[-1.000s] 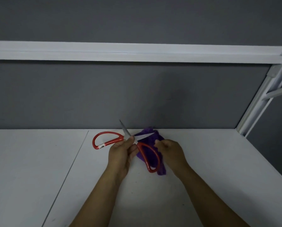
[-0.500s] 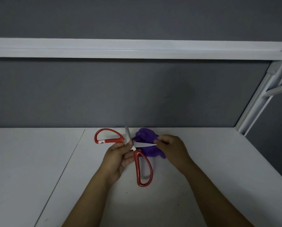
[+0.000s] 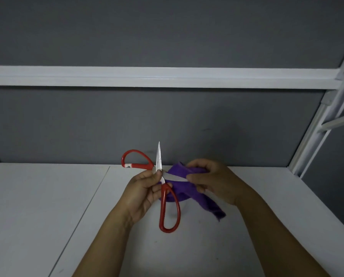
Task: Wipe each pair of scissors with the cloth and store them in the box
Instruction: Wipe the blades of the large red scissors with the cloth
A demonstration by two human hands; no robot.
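Wiping step: under way, by my judgement. The scissors (image 3: 164,198) are spread wide at frame centre, held above the white table (image 3: 47,206).
Left hand (image 3: 143,192): pinches the scissors at the pivot, thumb and fingers curled round the joint.
Right hand (image 3: 213,180): grips the bunched cloth (image 3: 184,189), with the thumb pressing at the tip of one blade.
Blades: one (image 3: 158,156) points straight up, bare and free. The other (image 3: 175,177) points right and lies on the cloth.
Handles: one red loop sits upper left of the pivot. The other hangs down towards the bottom of the frame.
Cloth: purple, bunched behind the right-pointing blade, with a tail trailing to the lower right.
Box: not in view.
Risk, cut: the right thumb sits at the blade's tip. If it slides along the edge with too little cloth between, it could be nicked.
Risk, closing: only the pivot is pinched, so both loops are free. A push on the wiped blade could swing the scissors shut onto the left fingers.
Risk, upright blade: its point is exposed, so tilting the scissors toward the body would bring it close.
Risk, drop: the pivot pinch is a small hold, and a hard tug with the cloth could pull the scissors loose.
Writing: a white sticker (image 3: 128,166) on the upper-left loop carries a dark mark, too small to read. No brand is visible.
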